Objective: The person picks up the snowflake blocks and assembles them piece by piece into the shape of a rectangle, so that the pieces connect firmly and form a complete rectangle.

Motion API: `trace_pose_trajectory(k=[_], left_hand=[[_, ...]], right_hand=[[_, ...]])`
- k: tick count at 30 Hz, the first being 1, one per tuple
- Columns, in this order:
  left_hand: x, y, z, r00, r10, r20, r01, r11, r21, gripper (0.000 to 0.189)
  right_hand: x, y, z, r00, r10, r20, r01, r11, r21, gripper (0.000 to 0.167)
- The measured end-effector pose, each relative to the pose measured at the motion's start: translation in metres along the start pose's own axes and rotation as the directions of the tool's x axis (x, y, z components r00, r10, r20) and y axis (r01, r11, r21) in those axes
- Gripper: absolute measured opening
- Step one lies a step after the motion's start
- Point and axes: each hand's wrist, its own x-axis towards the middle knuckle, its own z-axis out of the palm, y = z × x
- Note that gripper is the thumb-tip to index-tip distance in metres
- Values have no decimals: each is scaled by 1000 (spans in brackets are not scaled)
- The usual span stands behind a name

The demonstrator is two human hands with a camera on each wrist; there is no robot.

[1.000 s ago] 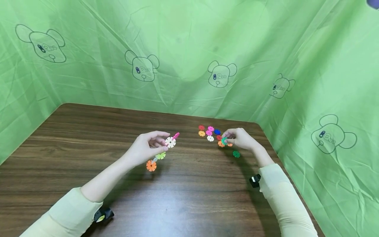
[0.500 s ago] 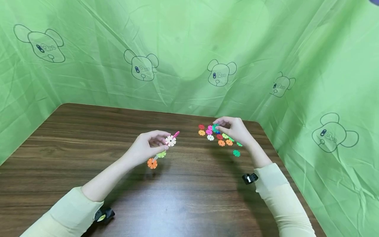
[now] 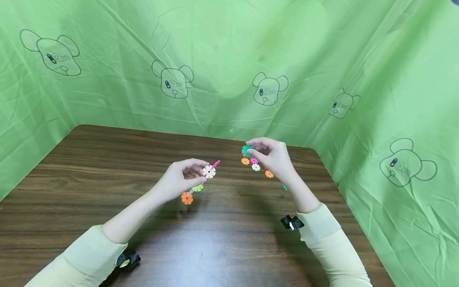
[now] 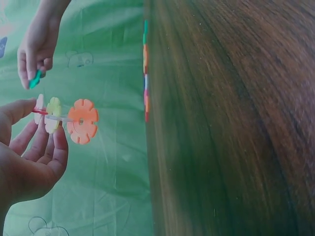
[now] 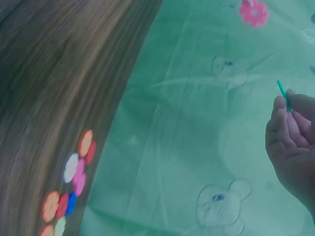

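Observation:
My left hand [image 3: 181, 179] holds a chain of interlocked notched plastic discs above the table. In the chain are a white disc [image 3: 209, 172], an edge-on pink disc [image 3: 216, 163], a yellow-green disc [image 4: 53, 115], a pale edge-on disc [image 4: 58, 118] and an orange disc [image 4: 83, 122] at the end. The thumb and fingers pinch it around the white and yellow-green pieces. Farther right, my right hand [image 3: 273, 159] pinches a single green disc [image 3: 246, 150] between thumb and fingertips, raised over the loose discs. Apart from the chain, it lies up and right of it in the head view.
Loose discs lie on the wooden table [image 3: 222, 239] under and beside the right hand, among them an orange disc [image 3: 269, 173], a white disc [image 3: 255, 167] and a blue disc [image 5: 71, 203]. A green curtain [image 3: 222, 59] encloses the table's back and sides.
My right hand has carried the green disc leftward and up from the loose discs, toward the left hand's side. The left hand with its chain has barely shifted.

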Motion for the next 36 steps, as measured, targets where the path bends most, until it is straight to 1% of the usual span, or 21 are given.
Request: trace_pose_trajectory(k=[3,6,9,14,17,20,23,25,32,36], left_hand=[[0,1,1,1000,-2,4,2,1000,-2,36],[0,3,1,1000,-5,10,5,1000,-3,37],[0,4,2,1000,3,13,-3,1000,-4,37],[1,5,5,1000,24,15,-23,1000,-9,38],[1,5,6,1000,21,17,-21,1000,-17,37],[1,4,6,1000,18,20,-17,1000,-16,37],[1,4,6,999,28,27,-27,999,-16,37],[1,3,6,999,34,31,-34,999,-15,36],[2,7,11,999,25,21,-24,999,-32,28],[2,9,16,1000,10,10,-10,1000,-12,20]], right_hand=[[0,-10,6,1000,15,-2,-15,1000,17,20],[1,-15,11,999,42,3,-42,999,27,19],[1,-18,17,997,68,22,-69,996,53,18],[1,-18,27,994,96,58,-103,986,133,17],[0,-19,31,992,97,81,-107,985,134,17],[0,-21,33,991,90,100,-100,989,105,17],[0,-22,35,988,88,125,-101,990,101,18],[0,-21,36,985,92,147,-108,988,107,18],[1,2,45,967,155,200,-188,969,158,19],[-2,3,47,957,158,243,-204,963,178,18]])
